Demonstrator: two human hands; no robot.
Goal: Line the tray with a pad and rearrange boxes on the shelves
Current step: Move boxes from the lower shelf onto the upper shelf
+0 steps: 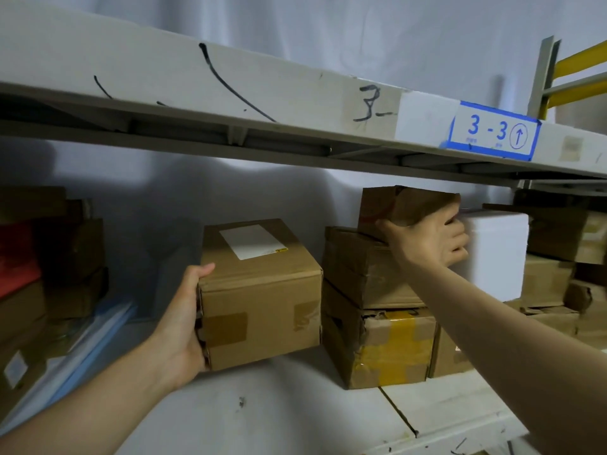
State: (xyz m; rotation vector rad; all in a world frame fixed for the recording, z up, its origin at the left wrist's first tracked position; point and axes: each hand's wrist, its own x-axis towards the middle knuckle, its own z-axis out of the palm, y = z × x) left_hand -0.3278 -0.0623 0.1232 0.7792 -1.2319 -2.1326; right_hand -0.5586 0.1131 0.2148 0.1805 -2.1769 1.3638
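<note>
A brown cardboard box [262, 290] with a white label on top is on the white shelf [269, 408], at the middle; whether it rests on the shelf or is lifted is unclear. My left hand [184, 326] grips its left side. To the right, a stack of two taped boxes [377, 323] stands, the lower one with yellow tape. On top of that stack sits a small dark cardboard box [404, 205], tilted, and my right hand [430, 238] is closed on its front right corner. A white foam box [492, 254] stands just behind that hand. No tray or pad is in view.
The upper shelf beam [295, 103] runs overhead with a blue "3-3" label [492, 131]. Stacked boxes and a red one [16, 254] fill the left end, with blue-edged plastic sheets [92, 343] beside them. More cartons [558, 257] crowd the right end.
</note>
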